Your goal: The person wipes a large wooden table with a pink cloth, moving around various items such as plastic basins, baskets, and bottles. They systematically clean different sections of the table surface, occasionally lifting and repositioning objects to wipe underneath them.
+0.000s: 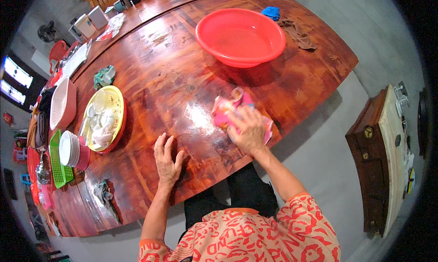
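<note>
A pink patterned cloth [223,107] lies bunched on the glossy red-brown wooden table [155,84]. My right hand [247,132] is closed over it and presses it to the tabletop; the hand is slightly blurred. Flat on the table near its front edge rests my left hand [168,159], fingers stretched out and holding nothing. Beyond the cloth stands a wide red plastic basin [242,59]. To the left of my left hand is a yellow basket [119,118] with white and clear dishes in it, set over a red rim.
Left of the basket stand a pink tub [64,104], stacked white bowls [69,149] and a green plastic basket [64,173]. A blue cloth [271,13] and a brown cloth [299,35] lie by the basin. On the right is a dark wooden cabinet [372,157].
</note>
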